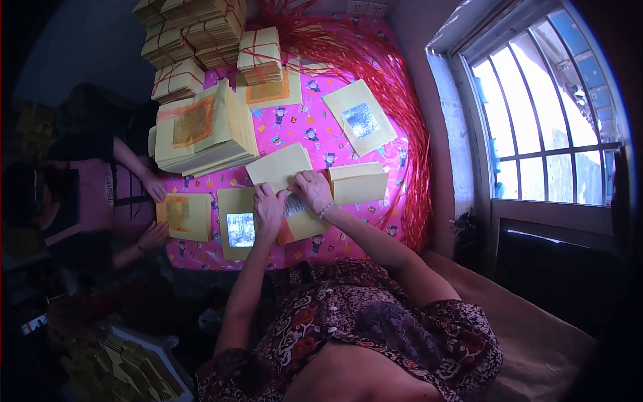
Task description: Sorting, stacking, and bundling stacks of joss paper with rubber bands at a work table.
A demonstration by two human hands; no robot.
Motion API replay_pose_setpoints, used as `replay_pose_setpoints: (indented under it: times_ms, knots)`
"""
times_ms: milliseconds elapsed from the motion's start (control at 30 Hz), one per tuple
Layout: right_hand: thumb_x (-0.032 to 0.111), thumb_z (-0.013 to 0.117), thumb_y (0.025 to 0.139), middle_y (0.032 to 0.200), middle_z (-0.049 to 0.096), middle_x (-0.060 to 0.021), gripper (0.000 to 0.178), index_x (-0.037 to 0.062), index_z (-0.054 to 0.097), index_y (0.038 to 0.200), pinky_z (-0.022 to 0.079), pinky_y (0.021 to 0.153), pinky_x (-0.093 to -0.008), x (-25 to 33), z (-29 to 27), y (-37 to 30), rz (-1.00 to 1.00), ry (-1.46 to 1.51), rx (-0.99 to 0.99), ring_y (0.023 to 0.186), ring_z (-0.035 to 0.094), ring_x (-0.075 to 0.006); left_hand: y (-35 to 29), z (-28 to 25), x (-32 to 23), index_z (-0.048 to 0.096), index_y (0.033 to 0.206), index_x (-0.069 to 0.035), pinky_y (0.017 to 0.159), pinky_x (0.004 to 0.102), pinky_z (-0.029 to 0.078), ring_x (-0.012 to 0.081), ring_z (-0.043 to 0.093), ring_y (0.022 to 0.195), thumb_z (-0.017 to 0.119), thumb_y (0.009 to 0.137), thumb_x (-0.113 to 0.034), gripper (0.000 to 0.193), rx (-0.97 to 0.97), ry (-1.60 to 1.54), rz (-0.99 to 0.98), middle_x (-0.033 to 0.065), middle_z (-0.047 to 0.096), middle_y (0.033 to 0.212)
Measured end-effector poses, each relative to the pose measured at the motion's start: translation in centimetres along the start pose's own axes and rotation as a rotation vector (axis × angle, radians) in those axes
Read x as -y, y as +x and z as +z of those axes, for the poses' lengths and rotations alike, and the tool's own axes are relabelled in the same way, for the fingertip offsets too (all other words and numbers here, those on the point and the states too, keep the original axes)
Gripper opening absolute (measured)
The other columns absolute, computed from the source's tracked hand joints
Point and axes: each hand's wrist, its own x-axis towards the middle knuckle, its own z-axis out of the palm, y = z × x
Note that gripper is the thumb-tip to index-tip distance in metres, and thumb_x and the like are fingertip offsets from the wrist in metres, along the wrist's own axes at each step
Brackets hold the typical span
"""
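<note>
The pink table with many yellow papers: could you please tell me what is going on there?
The person's left hand and right hand are close together at the near edge of a pale yellow sheet. To the left, a co-worker's hands are on another sheet with a gold-orange patch. At the far left of the pink table are a thick stack of sheets and red-tied bundles. Loose red strands lie along the right side.

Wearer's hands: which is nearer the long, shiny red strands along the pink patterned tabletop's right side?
Right. The right hand is at the near edge of a pale yellow rectangular paper sheet, left of the red strands; the left hand is at that edge, farther left.
</note>
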Motion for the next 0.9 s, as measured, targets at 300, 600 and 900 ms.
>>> replay_pose_setpoints:
  times_ms: [300, 600, 900]
  knots:
    - [0.028, 0.073, 0.072, 0.089, 0.052, -0.0084, 0.036, 0.0071, 0.052, 0.092, 0.05, 0.072, -0.0358, -1.4, -1.5, 0.5, -0.187, -0.051, 0.109, 0.076, 0.059, -0.027, 0.2, -1.3, 0.9, 0.042, 0.105, -0.001, 0.075, 0.0462, 0.048, 0.04, 0.059, 0.089, 0.065, 0.086, -0.033, 0.043, -0.113, -0.179, 0.071, 0.0231, 0.055, 0.097]
    - [0.023, 0.054, 0.082, 0.088, 0.049, -0.0022, 0.011, 0.0126, 0.056, 0.081, 0.046, 0.069, -0.0301, -3.2, -1.9, 2.4, -0.708, -0.264, 0.187, 0.081, 0.054, -0.0165, 0.8, -2.2, 2.9, 0.046, 0.099, -0.002, 0.07, 0.0433, 0.047, 0.0327, 0.064, 0.075, 0.067, 0.084, -0.037, 0.043, -0.299, -0.185, -0.068, 0.0174, 0.063, 0.079]
    - [0.037, 0.064, 0.082, 0.111, 0.05, -0.013, 0.036, 0.0149, 0.061, 0.109, 0.044, 0.082, -0.0341, -0.3, -6.5, 1.6, -0.252, -0.086, -0.149, 0.106, 0.05, -0.0284, 1.8, -3.9, -0.1, 0.029, 0.125, 0.0, 0.062, 0.0263, 0.057, 0.0195, 0.063, 0.081, 0.054, 0.093, -0.01, 0.041, -0.132, -1.166, -0.409, 0.0161, 0.056, 0.107]
